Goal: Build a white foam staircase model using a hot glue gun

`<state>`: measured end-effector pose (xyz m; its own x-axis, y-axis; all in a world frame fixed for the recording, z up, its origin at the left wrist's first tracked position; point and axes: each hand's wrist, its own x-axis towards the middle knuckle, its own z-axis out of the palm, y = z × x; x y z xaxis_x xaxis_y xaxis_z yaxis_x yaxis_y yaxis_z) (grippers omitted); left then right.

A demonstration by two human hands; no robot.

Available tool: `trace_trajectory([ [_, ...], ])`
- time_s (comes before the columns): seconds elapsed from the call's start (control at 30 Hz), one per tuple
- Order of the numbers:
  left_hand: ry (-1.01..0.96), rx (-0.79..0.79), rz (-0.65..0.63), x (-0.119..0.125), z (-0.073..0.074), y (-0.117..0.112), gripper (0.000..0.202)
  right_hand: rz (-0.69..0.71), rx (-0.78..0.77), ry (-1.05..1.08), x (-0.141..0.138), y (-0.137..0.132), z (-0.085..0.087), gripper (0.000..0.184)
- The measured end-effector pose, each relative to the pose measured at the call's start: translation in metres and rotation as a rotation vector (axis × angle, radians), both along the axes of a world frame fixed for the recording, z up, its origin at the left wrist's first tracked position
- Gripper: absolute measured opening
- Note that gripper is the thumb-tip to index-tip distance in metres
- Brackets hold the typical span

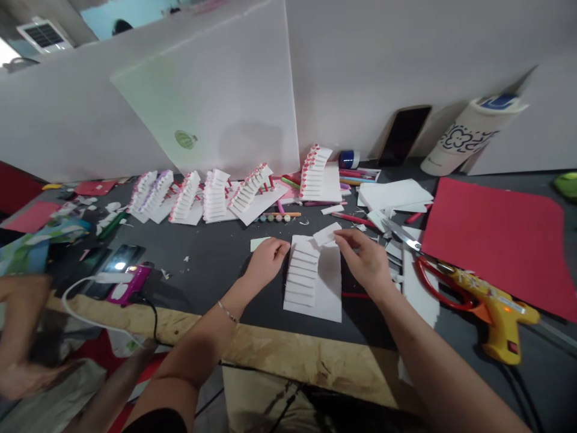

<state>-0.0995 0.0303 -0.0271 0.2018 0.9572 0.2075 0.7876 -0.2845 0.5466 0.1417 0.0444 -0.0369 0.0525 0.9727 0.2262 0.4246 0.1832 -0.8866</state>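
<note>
A small white card strip (326,233) is pinched between the thumb and fingers of my right hand (367,261), tilted over the top of a miniature white staircase (301,276). The staircase has several narrow steps and lies on a white board (330,288) near the table's front edge. Just left of its upper end, my left hand (269,258) is closed with thumb and fingers together; whatever they may hold is hidden. Beneath that hand another white piece (258,243) partly shows.
Several finished-looking mini staircases (216,195) stand along the back. To the right lie scissors (433,276), a yellow glue gun (500,313), red sheet (496,240) and paper scraps; a tumbler (469,135) and phone (404,135) stand behind. At left are a purple power strip (130,284) and another person's arm (22,337).
</note>
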Motion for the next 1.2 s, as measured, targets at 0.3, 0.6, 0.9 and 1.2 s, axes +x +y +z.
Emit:
trace_trajectory([
  [0.3, -0.312, -0.411, 0.006, 0.002, 0.004, 0.020, 0.037, 0.029, -0.282, 0.616, -0.003, 0.007, -0.006, 0.051],
  [0.6, -0.413, -0.513, 0.000, 0.009, 0.004, 0.024, 0.031, 0.010, -0.377, 0.829, -0.001, 0.008, -0.003, 0.034],
  [0.9, -0.569, -0.718, 0.016, 0.012, 0.012, 0.017, 0.032, 0.026, -0.404, 0.712, -0.003, -0.001, 0.008, 0.038],
  [1.2, -0.656, -0.746, -0.001, 0.011, 0.012, 0.014, 0.033, 0.054, -0.351, 0.528, -0.015, 0.001, 0.009, 0.042],
])
